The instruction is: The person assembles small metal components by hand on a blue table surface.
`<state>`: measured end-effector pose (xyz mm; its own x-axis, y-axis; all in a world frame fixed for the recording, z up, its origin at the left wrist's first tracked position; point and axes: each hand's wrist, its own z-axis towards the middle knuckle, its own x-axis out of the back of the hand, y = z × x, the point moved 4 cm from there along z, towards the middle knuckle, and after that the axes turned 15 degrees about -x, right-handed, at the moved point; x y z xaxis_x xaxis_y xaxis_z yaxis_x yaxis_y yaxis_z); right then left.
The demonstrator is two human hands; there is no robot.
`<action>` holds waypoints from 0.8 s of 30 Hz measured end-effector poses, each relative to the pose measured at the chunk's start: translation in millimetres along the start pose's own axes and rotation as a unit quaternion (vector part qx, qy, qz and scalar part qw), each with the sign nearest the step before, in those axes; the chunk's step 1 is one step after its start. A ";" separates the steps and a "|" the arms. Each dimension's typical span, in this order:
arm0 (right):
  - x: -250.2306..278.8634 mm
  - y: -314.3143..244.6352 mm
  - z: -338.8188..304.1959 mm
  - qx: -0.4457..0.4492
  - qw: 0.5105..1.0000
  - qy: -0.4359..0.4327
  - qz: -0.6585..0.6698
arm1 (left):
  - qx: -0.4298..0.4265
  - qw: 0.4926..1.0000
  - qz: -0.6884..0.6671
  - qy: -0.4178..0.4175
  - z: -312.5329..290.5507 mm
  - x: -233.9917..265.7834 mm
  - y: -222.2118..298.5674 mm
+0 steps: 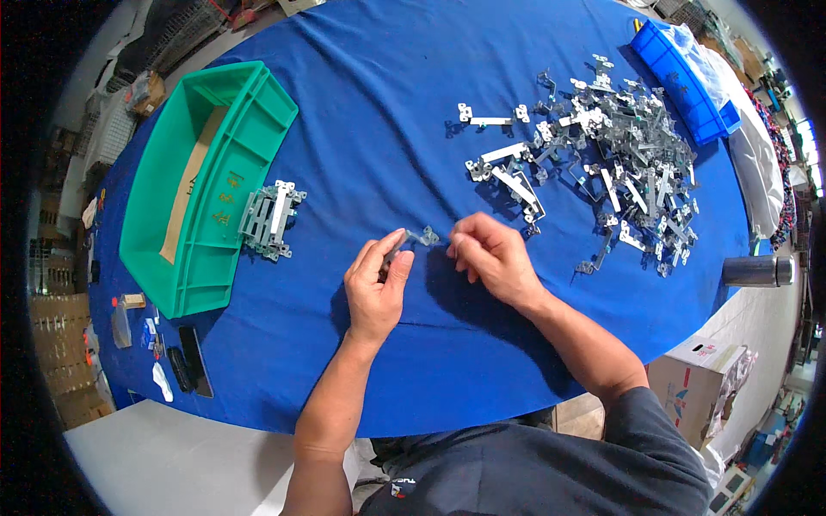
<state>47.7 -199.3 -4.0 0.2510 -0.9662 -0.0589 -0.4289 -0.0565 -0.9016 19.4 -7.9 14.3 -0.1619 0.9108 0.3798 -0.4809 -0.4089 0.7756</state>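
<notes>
My left hand [377, 277] is closed around a metal bracket [426, 236] above the middle of the blue-covered table. One end of the bracket, with its small tabs, sticks out past the fingertips toward the right; the rest is hidden in the hand. Just right of that end, my right hand [490, 256] is closed in a pinch, apart from the bracket. Whatever its fingertips hold, if anything, is too small to make out. To the left lies a stack of similar brackets [274, 219], and a large loose heap of brackets [641, 146] spreads at the right.
A green bin [185, 291] stands at the left, with a cardboard strip [191, 189] and small brass-coloured parts [225, 199] in it. At the far right are a blue tray [680, 77] and a dark bottle [757, 271]. A phone [196, 361] lies near the table's left edge.
</notes>
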 end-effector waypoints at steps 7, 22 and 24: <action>-4.9 -9.3 -4.6 0.083 0.985 0.000 -0.153 | 0.037 0.999 -0.018 -0.001 -1.0 -0.1 -1.9; -7.9 -9.9 -5.7 0.060 0.990 0.009 -0.126 | -0.020 1.000 0.008 -0.015 2.6 -2.1 3.5; -8.7 -13.6 -7.7 0.082 0.990 0.009 -0.118 | -0.019 0.999 0.014 -0.025 2.4 -2.9 4.5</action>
<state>44.7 -192.1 12.1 0.3111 -0.9356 0.1670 -0.2141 -0.2402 -0.9468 19.8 -12.4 18.0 -0.1340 0.8945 0.4265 -0.5099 -0.4312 0.7443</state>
